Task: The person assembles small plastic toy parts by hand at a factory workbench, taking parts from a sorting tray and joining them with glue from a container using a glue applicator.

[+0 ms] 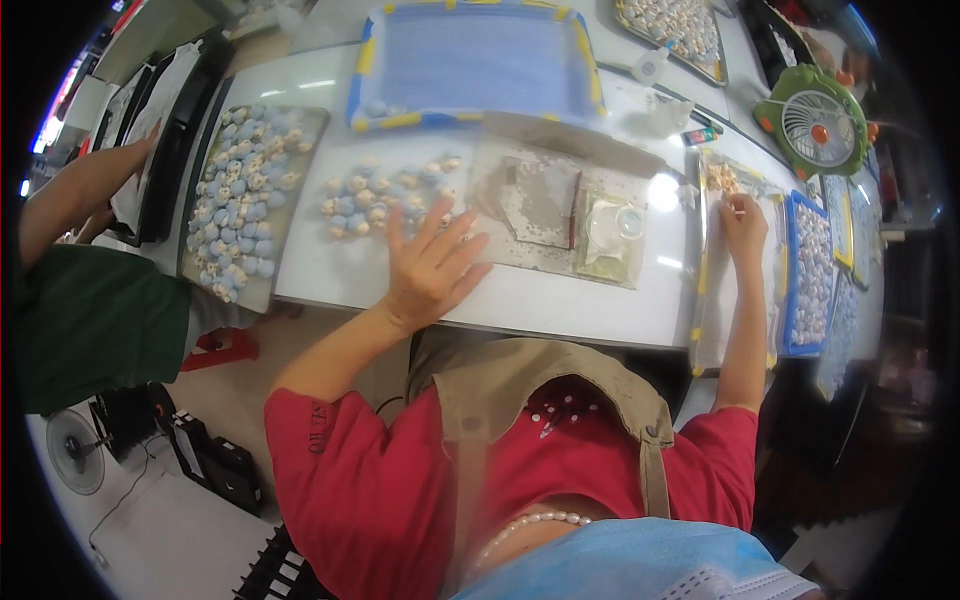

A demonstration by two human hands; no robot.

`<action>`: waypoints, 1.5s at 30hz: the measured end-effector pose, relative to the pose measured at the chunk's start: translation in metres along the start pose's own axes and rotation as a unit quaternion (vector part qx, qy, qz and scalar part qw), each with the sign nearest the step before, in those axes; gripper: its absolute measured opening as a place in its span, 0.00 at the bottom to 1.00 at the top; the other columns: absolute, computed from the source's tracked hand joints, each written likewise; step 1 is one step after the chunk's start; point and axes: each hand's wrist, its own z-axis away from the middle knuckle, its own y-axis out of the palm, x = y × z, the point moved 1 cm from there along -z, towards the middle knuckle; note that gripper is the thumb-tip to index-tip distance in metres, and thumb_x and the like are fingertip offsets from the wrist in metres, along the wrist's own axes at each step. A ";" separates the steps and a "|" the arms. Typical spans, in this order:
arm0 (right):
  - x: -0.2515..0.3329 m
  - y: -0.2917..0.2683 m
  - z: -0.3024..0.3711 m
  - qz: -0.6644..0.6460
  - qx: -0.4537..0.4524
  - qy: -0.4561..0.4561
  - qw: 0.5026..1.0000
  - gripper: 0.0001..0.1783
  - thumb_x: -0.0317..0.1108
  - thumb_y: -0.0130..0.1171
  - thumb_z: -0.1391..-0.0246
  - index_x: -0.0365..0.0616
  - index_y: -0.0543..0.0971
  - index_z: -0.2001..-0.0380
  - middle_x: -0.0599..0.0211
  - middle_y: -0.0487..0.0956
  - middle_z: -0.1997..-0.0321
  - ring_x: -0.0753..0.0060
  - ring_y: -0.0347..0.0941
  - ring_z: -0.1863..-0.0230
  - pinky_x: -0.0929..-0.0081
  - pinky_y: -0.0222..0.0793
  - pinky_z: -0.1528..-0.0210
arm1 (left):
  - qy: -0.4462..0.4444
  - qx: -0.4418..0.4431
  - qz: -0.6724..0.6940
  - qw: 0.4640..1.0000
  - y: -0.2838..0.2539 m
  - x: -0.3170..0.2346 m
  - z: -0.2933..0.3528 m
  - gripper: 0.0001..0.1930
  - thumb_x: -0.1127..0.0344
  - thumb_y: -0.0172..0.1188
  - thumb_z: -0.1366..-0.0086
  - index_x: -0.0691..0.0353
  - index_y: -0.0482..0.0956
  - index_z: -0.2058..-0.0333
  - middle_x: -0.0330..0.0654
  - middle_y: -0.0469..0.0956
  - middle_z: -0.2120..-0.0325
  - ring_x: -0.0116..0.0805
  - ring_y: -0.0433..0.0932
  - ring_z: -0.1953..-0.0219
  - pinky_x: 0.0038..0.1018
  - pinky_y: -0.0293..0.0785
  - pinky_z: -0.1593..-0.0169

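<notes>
My left hand [433, 262] lies palm down with fingers spread, at the near right side of a loose group of small round light-blue and cream pieces [350, 205] on the white table. Nothing shows in its grip. On the right, the fingers of my right hand [745, 230] are bent and pressed together over a long pale tray with yellow-taped edges [708, 320]. Just beyond the fingertips, a small heap of cream-orange pieces [721, 178] sits at that tray's far end. Whatever the right fingers pinch is hidden.
Between my hands lie a stained board [535, 255] and a small tray with a round clear dish [629, 222]. A tray of blue-cream pieces [240, 190] stands left, a blue-lined tray [470, 60] beyond. A blue tray [790, 290] and green fan [818, 122] stand right. Another person's arm [75, 185] reaches in left.
</notes>
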 end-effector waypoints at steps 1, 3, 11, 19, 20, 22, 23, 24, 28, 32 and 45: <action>0.000 -0.002 0.002 -0.019 0.006 0.023 1.000 0.14 0.35 0.60 0.52 0.43 0.78 0.61 0.60 0.77 0.64 0.70 0.74 0.71 0.76 0.69 0.64 | 0.017 -0.013 0.026 0.999 -0.001 0.010 -0.001 0.12 0.69 0.61 0.49 0.56 0.78 0.63 0.42 0.77 0.61 0.42 0.74 0.55 0.48 0.56 0.45; 0.009 -0.011 0.007 -0.067 0.037 0.058 0.995 0.15 0.35 0.58 0.50 0.41 0.77 0.60 0.62 0.77 0.62 0.72 0.73 0.69 0.78 0.69 0.62 | -0.078 -0.060 0.030 0.995 0.000 0.052 -0.013 0.10 0.70 0.59 0.47 0.58 0.79 0.64 0.43 0.77 0.65 0.40 0.76 0.61 0.38 0.66 0.52; 0.080 -0.043 0.052 -0.395 0.099 0.136 0.903 0.18 0.33 0.53 0.45 0.37 0.73 0.52 0.64 0.76 0.57 0.74 0.71 0.58 0.78 0.67 0.52 | -0.169 0.230 -0.049 0.957 0.009 0.188 -0.097 0.10 0.74 0.56 0.48 0.58 0.79 0.66 0.47 0.78 0.68 0.46 0.76 0.62 0.35 0.71 0.56; 0.158 -0.048 0.081 -0.458 0.135 0.079 0.875 0.13 0.27 0.57 0.49 0.35 0.76 0.58 0.67 0.78 0.63 0.80 0.72 0.63 0.83 0.66 0.58 | -0.132 0.079 -0.121 0.981 0.014 0.196 -0.091 0.11 0.73 0.58 0.49 0.61 0.78 0.64 0.48 0.78 0.68 0.41 0.77 0.65 0.32 0.72 0.57; 0.165 -0.045 0.083 -0.454 0.132 0.084 0.877 0.13 0.27 0.57 0.49 0.35 0.76 0.58 0.67 0.78 0.63 0.80 0.72 0.63 0.83 0.66 0.58 | -0.129 0.080 -0.114 0.982 0.011 0.181 -0.090 0.11 0.73 0.58 0.49 0.61 0.78 0.64 0.48 0.78 0.68 0.41 0.77 0.65 0.32 0.72 0.57; 0.170 -0.043 0.083 -0.413 0.103 -0.016 0.905 0.12 0.23 0.59 0.52 0.37 0.78 0.61 0.68 0.78 0.67 0.79 0.73 0.65 0.82 0.67 0.61 | -0.222 -0.007 0.130 0.966 -0.003 0.123 -0.093 0.11 0.75 0.58 0.47 0.62 0.77 0.62 0.44 0.78 0.69 0.32 0.77 0.69 0.25 0.72 0.62; 0.172 -0.041 0.082 -0.409 0.098 -0.008 0.907 0.12 0.23 0.59 0.52 0.37 0.78 0.61 0.68 0.78 0.67 0.79 0.73 0.65 0.82 0.67 0.61 | -0.260 0.005 0.215 0.942 0.000 0.098 -0.089 0.12 0.75 0.57 0.45 0.63 0.76 0.61 0.41 0.77 0.69 0.28 0.76 0.69 0.22 0.72 0.63; 0.178 -0.043 0.079 -0.363 0.095 -0.047 0.926 0.12 0.22 0.60 0.54 0.38 0.78 0.62 0.67 0.78 0.68 0.78 0.73 0.67 0.82 0.67 0.62 | -0.301 0.011 0.288 0.909 -0.009 0.071 -0.080 0.12 0.75 0.57 0.44 0.64 0.75 0.59 0.39 0.77 0.68 0.24 0.75 0.70 0.19 0.71 0.65; 0.192 -0.046 0.069 -0.251 0.085 -0.135 0.955 0.13 0.21 0.62 0.59 0.41 0.79 0.65 0.66 0.77 0.70 0.74 0.73 0.70 0.80 0.69 0.66 | -0.336 0.076 0.625 0.701 -0.004 -0.010 -0.036 0.14 0.75 0.58 0.43 0.65 0.74 0.56 0.39 0.77 0.66 0.24 0.75 0.68 0.18 0.71 0.64; 0.204 -0.045 0.064 -0.217 0.084 -0.180 0.956 0.13 0.20 0.61 0.58 0.40 0.79 0.65 0.66 0.78 0.71 0.76 0.74 0.69 0.83 0.68 0.65 | -0.369 0.128 0.729 0.563 0.018 -0.053 -0.009 0.13 0.72 0.57 0.40 0.65 0.73 0.55 0.40 0.76 0.62 0.25 0.75 0.67 0.19 0.71 0.62; 0.232 -0.058 0.049 -0.019 0.176 -0.349 0.920 0.14 0.23 0.53 0.58 0.42 0.77 0.64 0.61 0.74 0.67 0.58 0.72 0.64 0.68 0.68 0.64 | -0.436 0.119 0.805 0.384 0.054 -0.082 -0.022 0.16 0.68 0.55 0.37 0.61 0.70 0.51 0.41 0.75 0.58 0.25 0.75 0.62 0.17 0.72 0.60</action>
